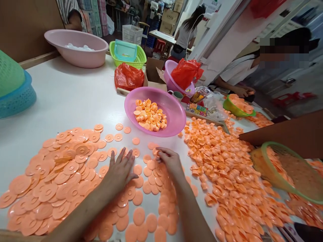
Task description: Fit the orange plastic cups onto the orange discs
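Discs [71, 167]: one heap plus loose ones, too many to count, left to middle of the white counter [75, 94]. Cups [227, 174]: one heap, right, uncounted; more in one pink bowl [175, 117]. Left hand [120, 169] palm down over discs, fingers fanned, grasping nothing I can see. Right hand [171, 163]: thumb and fingertips pinched on one orange piece [155, 153]. Beyond, a cluttered workroom, three other people [187, 33].

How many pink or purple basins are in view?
3: pale pink basin, back left; magenta basin with orange pieces, centre; purple basin behind and right of it, holding a red bag. Nested ones would be hidden.
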Tool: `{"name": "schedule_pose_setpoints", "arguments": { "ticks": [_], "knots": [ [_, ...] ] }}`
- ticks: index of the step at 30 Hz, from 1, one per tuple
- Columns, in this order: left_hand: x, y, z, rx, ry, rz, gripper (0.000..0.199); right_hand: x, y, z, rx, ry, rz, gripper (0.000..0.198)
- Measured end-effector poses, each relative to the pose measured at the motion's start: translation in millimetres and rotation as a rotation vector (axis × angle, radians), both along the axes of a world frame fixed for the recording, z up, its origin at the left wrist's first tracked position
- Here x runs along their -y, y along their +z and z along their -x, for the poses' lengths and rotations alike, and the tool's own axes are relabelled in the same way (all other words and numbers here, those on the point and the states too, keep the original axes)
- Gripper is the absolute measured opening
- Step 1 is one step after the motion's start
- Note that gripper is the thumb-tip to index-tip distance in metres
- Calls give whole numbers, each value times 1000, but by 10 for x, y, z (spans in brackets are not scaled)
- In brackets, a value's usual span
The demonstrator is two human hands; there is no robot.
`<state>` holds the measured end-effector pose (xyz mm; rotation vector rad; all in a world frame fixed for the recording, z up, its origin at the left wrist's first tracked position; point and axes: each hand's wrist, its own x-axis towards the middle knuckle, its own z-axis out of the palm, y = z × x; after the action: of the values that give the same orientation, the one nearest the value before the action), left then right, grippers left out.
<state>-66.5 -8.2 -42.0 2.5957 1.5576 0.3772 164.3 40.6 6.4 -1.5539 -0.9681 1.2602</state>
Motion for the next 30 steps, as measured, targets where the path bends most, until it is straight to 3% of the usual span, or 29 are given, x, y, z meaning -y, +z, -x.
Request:
{"name": "schedule_pose_setpoints", "arguments": {
  "ticks": [2,5,13,15,18,20,24,30],
  "knots": [
    [-112,27,-23,0,8,16,54,-108,-60,300,150,131,-16,24],
    [-174,47,-53,36,-2,47,50,-238,-151,572,309,207,-46,11],
    [-230,93,49,220,-78,89,35,-311,-187,672,502,334,-68,15],
    [-342,203,57,326,10,137,33,-310,-167,672,522,356,-74,15],
    [-549,390,-32,462,262,338,24,-318,-148,671,550,373,-88,14],
    [-668,457,-130,502,356,463,17,-329,-153,672,565,384,-89,15],
    [-781,400,-252,545,424,577,14,-345,-237,687,589,375,-67,17],
    [-752,323,-229,533,424,581,18,-308,-300,801,551,275,-73,18]
  ]
}}
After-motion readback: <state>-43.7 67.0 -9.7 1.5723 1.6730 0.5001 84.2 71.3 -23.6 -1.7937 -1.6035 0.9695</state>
